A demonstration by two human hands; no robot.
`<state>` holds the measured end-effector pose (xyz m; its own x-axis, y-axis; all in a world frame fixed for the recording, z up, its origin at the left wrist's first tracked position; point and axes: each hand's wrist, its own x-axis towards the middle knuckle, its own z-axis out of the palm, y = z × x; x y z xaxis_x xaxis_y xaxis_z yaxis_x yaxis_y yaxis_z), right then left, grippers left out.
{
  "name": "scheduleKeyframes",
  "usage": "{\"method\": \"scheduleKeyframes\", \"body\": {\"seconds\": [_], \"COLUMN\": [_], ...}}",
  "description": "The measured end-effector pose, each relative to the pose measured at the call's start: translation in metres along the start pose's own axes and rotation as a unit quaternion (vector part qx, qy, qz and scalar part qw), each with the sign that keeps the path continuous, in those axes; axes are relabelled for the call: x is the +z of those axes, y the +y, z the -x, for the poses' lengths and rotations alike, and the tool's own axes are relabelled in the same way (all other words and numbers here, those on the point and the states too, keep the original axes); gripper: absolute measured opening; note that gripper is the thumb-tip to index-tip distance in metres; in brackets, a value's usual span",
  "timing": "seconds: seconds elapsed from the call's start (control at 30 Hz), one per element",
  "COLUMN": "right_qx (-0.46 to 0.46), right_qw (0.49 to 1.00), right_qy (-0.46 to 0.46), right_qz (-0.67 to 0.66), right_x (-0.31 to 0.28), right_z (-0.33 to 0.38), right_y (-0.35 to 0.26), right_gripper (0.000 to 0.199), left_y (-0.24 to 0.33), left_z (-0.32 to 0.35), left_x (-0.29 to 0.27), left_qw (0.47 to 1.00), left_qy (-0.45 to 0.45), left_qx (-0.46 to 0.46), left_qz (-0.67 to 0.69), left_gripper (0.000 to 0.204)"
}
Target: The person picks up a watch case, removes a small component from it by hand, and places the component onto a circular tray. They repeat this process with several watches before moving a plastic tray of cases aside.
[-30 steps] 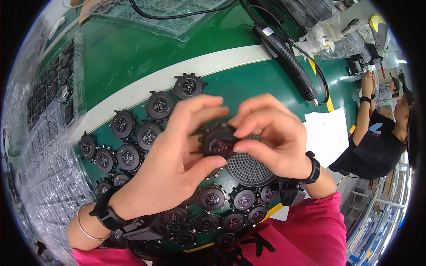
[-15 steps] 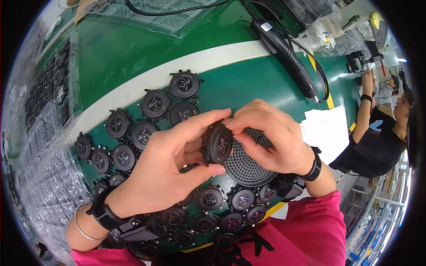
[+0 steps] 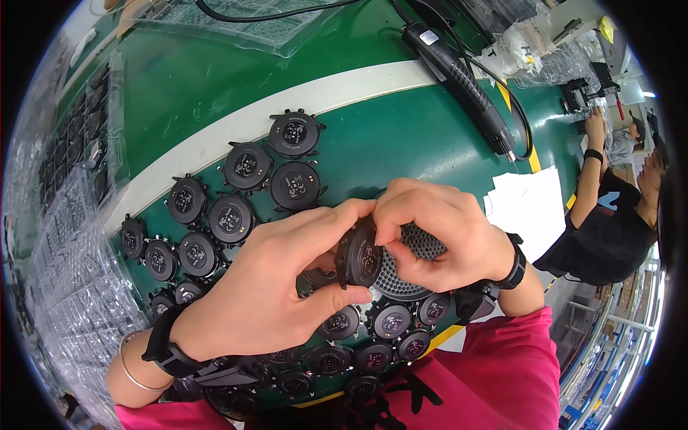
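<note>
**Round black part held on edge between both hands, above perforated disc**

Small round black plastic part with tabbed rim (image 3: 360, 254) held at scene centre, tilted nearly on edge, printed face turned left. Pinched by left hand (image 3: 269, 301): thumb under the lower rim, forefinger over the top edge, remaining fingers loosely curled beneath. Right hand (image 3: 437, 233) closed over the same part from the right, fingertips (image 3: 383, 233) pressing on its upper rim, knuckles raised. Part thus between the two hands, touching both, lifted clear of the bench.

Round black perforated mesh disc (image 3: 412, 261) directly behind and right of the part, largely covered by the right hand; whether gripped by that hand or only resting under it, cannot tell.

Black wristbands on both wrists; thin silver bangle (image 3: 132, 365) on the left forearm.

Many matching round black parts (image 3: 247, 190) laid flat in rows on green bench mat (image 3: 401, 136), far and left of the hands, more near the body under the forearms. Black electric screwdriver with cable (image 3: 462, 79) lying far right. White paper sheets (image 3: 527, 208) at right bench edge. Clear plastic trays (image 3: 61, 251) along left side. Another person in black top (image 3: 609, 222) at far right, well apart.
</note>
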<state>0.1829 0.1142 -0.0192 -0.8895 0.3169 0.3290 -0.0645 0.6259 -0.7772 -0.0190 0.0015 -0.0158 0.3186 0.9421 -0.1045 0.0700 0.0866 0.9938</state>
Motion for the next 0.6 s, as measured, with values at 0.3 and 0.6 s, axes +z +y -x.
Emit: {"method": "scheduleKeyframes", "body": {"seconds": [0.3, 0.6], "right_qx": [-0.017, -0.075], "right_qw": [0.999, 0.995], "right_qy": [-0.015, 0.064], "right_qz": [0.038, 0.03], "right_x": [-0.013, 0.0], "right_z": [-0.002, -0.003], "right_y": [-0.006, 0.003], "right_gripper": [0.027, 0.022], "left_y": [0.001, -0.005], "left_z": [-0.002, -0.002], "left_x": [0.001, 0.003], "left_qw": [0.985, 0.984], "left_qy": [0.032, 0.005], "left_qx": [0.079, 0.102], "left_qz": [-0.151, -0.142], "left_gripper": [0.076, 0.08]}}
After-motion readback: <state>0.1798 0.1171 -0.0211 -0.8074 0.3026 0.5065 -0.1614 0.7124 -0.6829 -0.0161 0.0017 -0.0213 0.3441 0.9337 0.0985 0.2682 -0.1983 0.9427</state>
